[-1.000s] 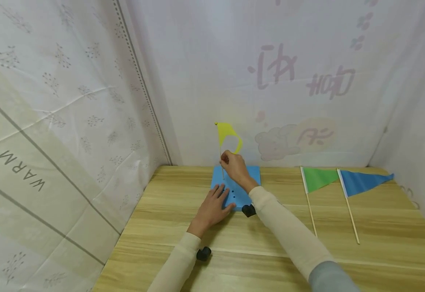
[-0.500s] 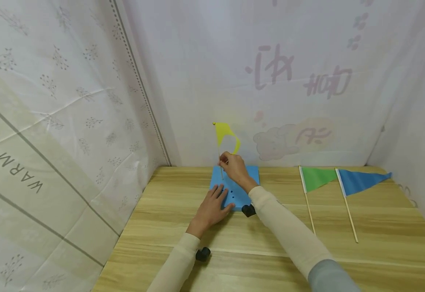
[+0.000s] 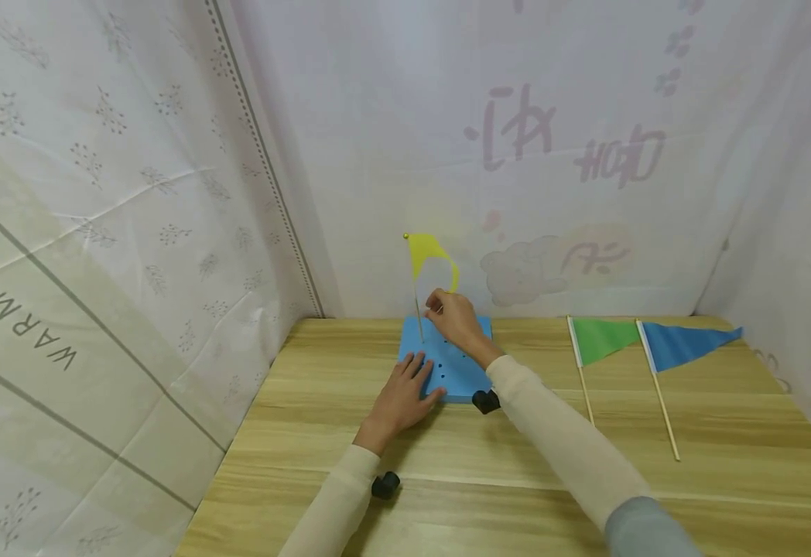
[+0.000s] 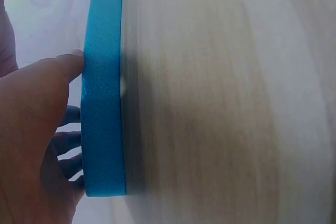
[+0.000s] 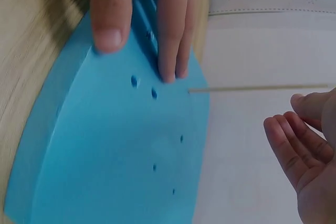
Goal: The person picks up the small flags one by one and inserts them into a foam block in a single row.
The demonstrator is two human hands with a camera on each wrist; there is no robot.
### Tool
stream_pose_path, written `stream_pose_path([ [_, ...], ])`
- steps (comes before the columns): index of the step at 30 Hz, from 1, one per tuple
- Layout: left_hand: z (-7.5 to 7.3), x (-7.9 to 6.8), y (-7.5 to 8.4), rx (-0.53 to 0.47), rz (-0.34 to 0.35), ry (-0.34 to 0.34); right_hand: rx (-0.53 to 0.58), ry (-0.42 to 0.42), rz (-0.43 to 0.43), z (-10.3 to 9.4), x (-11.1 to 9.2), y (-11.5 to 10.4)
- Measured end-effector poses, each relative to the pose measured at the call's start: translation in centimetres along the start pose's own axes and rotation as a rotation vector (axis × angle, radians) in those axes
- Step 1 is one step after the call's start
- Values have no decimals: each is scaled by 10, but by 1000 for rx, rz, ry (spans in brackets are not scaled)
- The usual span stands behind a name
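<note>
A yellow flag (image 3: 428,247) stands upright, its thin wooden stick (image 5: 252,87) set in a hole of a blue foam block (image 3: 467,379). My left hand (image 3: 400,396) lies with straight, spread fingers on the block's left front part; in the left wrist view its thumb reaches the edge of the block (image 4: 102,98). Just right of the stick is my right hand (image 3: 456,321), holding nothing. In the right wrist view, a gap shows between the stick and that hand's loosely bent fingers (image 5: 287,145). Several small holes dot the block's top.
To the right lie a green flag (image 3: 603,340) and a blue flag (image 3: 687,344), both on wooden sticks. The wooden table (image 3: 517,495) ends at the back against a printed curtain (image 3: 378,155), with more curtain on both sides.
My right hand has let go of the flag's stick and moved slightly right. The yellow flag stays standing in the block. My left hand keeps its place on the block.
</note>
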State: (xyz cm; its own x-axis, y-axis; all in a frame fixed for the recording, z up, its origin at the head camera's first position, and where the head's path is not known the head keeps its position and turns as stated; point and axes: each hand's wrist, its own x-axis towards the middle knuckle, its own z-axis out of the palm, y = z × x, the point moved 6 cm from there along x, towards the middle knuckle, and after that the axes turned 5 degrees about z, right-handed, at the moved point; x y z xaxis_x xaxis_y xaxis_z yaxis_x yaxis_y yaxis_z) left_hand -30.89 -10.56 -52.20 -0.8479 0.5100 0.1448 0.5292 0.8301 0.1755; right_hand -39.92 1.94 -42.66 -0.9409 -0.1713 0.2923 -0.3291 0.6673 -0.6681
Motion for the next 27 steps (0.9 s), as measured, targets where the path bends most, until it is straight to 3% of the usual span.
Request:
stream_pose_path([
  [6, 0, 0, 1, -6, -2, 6, -50, 29, -31, -21, -9, 16],
  [14, 1, -2, 1, -12, -3, 6, -61, 67, -26, -58, -33, 53],
  [23, 0, -2, 1, -27, 3, 0, -110, 98, 40, -110, -71, 100],
  [27, -2, -3, 1, -29, 4, 3, -136, 74, 105, -128, -88, 125],
])
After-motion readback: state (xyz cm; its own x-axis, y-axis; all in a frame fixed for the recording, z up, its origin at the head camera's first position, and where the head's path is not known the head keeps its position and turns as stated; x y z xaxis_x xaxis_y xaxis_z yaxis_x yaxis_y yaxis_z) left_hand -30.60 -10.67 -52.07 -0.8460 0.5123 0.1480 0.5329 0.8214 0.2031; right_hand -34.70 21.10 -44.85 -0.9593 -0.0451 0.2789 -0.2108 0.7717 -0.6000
